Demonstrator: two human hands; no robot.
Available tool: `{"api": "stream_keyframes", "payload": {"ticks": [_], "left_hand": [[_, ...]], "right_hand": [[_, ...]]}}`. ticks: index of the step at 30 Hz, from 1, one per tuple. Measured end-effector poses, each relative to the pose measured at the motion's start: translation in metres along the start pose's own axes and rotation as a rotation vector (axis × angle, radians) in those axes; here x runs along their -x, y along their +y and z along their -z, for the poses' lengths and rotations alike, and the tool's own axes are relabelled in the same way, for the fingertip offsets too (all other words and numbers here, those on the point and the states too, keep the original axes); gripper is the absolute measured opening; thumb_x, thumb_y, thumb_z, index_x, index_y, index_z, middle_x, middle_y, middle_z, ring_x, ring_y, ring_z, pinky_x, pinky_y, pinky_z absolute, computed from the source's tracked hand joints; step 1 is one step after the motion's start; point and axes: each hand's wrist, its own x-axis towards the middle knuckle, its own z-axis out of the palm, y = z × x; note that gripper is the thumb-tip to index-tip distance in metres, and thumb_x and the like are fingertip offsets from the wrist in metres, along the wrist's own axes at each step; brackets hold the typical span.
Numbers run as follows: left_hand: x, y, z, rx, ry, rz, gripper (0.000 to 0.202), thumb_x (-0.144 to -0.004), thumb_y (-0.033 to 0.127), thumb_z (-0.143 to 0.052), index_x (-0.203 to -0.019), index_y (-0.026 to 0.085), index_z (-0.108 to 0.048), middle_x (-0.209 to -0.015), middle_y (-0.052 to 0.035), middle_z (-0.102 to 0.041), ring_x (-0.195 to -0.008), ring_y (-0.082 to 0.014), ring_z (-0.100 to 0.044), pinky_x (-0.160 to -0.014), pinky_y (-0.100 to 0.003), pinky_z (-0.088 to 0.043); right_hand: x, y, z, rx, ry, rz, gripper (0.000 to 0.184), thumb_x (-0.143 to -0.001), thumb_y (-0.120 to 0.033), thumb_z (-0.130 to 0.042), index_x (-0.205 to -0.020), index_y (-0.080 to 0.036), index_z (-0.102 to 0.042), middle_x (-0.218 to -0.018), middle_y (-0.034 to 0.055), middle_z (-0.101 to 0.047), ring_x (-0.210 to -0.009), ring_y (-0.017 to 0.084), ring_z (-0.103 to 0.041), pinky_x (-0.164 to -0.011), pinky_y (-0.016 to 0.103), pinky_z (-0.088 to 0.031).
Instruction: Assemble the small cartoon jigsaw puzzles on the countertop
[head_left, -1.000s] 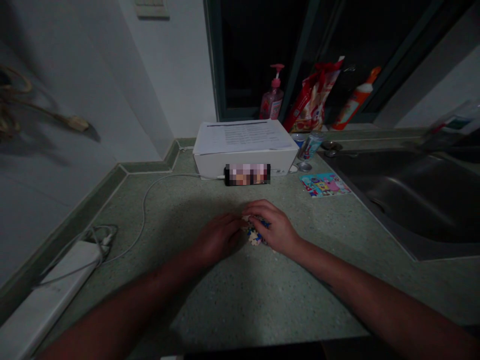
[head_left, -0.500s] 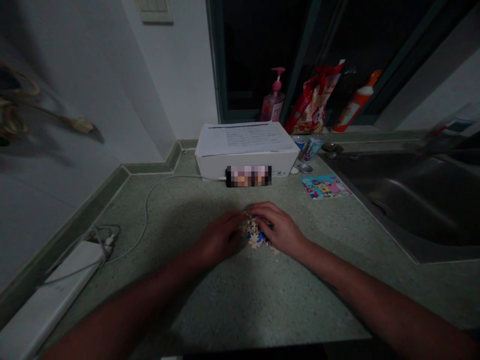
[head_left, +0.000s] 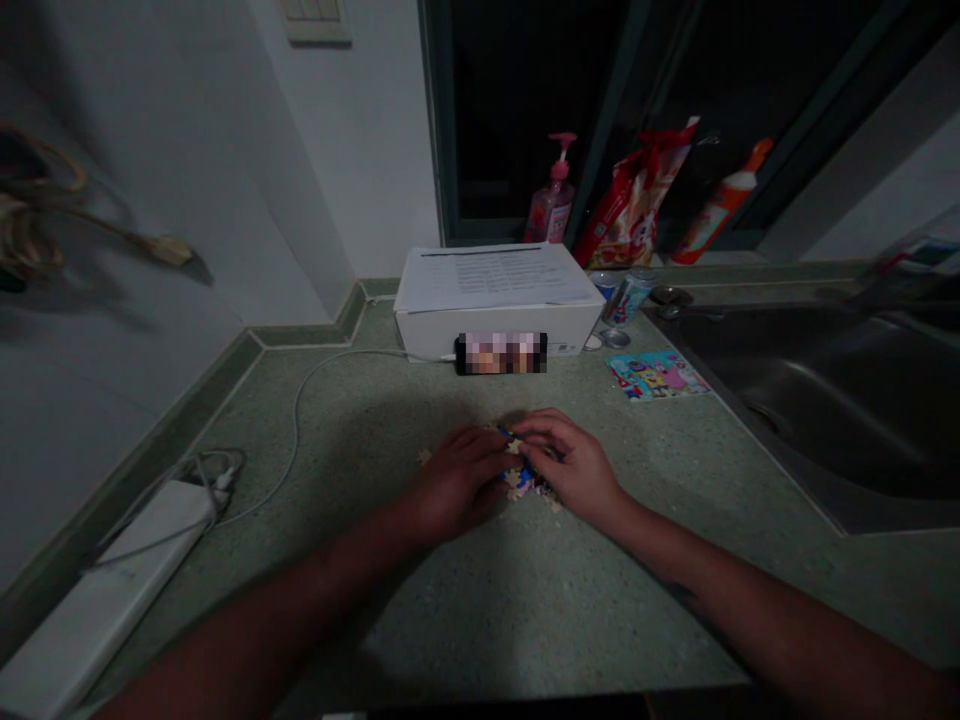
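Note:
A small heap of jigsaw puzzle pieces (head_left: 513, 478) lies on the counter between my hands, some tan side up and others showing blue. My left hand (head_left: 469, 475) rests over the heap's left side, its fingers stretched out and touching the pieces. From the right, my right hand (head_left: 568, 462) cups the heap with thumb and fingers apart. Both palms hide part of the pieces, and no piece is seen gripped. One loose tan puzzle piece (head_left: 424, 457) lies just left of my left hand.
Behind the hands, a phone (head_left: 501, 354) on a white cable leans against a white box (head_left: 487, 325). A colourful cartoon picture card (head_left: 657, 376) lies to the right, near the metal sink (head_left: 825, 400). Left stands a power strip (head_left: 120, 590); a can (head_left: 628, 298) stands beside the box.
My left hand has moved right and spread over the heap, uncovering a loose piece at its left. My right hand stays at the heap's right side with its fingers slightly shifted.

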Motion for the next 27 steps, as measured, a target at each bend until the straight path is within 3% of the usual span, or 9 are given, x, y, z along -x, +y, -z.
{"api": "stream_keyframes", "payload": {"ticks": [7, 11, 14, 20, 27], "left_hand": [[-0.001, 0.005, 0.002, 0.009, 0.021, 0.037, 0.042, -0.099, 0.016, -0.064, -0.139, 0.029, -0.063, -0.130, -0.0113, -0.074, -0.122, -0.0351, -0.069, -0.107, -0.063, -0.060], [0.003, 0.002, -0.002, 0.020, 0.106, 0.111, 0.029, -0.104, 0.019, -0.061, -0.129, 0.030, -0.069, -0.122, -0.0104, -0.076, -0.111, -0.0322, -0.073, -0.096, -0.058, -0.066], [0.005, 0.000, -0.005, 0.039, 0.158, 0.138, 0.022, -0.106, 0.019, -0.057, -0.120, 0.025, -0.073, -0.114, -0.0110, -0.078, -0.104, -0.0288, -0.075, -0.088, -0.050, -0.068], [0.007, 0.008, 0.000, 0.002, 0.104, 0.099, 0.023, -0.103, 0.012, -0.057, -0.109, 0.023, -0.076, -0.102, -0.0070, -0.081, -0.095, -0.0239, -0.076, -0.085, -0.040, -0.067], [0.012, 0.014, 0.009, 0.000, 0.142, 0.190, 0.018, -0.104, 0.017, -0.058, -0.103, 0.027, -0.073, -0.091, -0.0049, -0.080, -0.083, -0.0240, -0.076, -0.075, -0.039, -0.066]], "right_hand": [[0.000, -0.001, 0.005, 0.091, 0.014, 0.081, 0.021, -0.099, -0.017, -0.066, -0.112, -0.028, -0.077, -0.111, 0.0064, -0.075, -0.102, 0.024, -0.075, -0.087, 0.041, -0.067], [-0.003, -0.001, 0.008, 0.207, 0.044, 0.122, 0.024, -0.100, -0.016, -0.064, -0.114, -0.029, -0.078, -0.114, 0.0073, -0.077, -0.110, 0.027, -0.074, -0.096, 0.048, -0.065], [-0.002, -0.005, 0.007, 0.274, -0.049, 0.158, 0.024, -0.100, -0.019, -0.068, -0.119, -0.031, -0.077, -0.118, 0.0084, -0.078, -0.113, 0.029, -0.074, -0.100, 0.052, -0.063], [0.001, -0.017, 0.003, 0.325, -0.229, 0.204, 0.018, -0.103, -0.020, -0.065, -0.113, -0.029, -0.078, -0.104, 0.0075, -0.080, -0.102, 0.028, -0.075, -0.089, 0.045, -0.063], [0.001, -0.022, -0.002, 0.288, -0.235, 0.153, 0.015, -0.101, -0.018, -0.063, -0.104, -0.029, -0.073, -0.095, 0.0052, -0.078, -0.092, 0.026, -0.074, -0.082, 0.042, -0.061]]}}
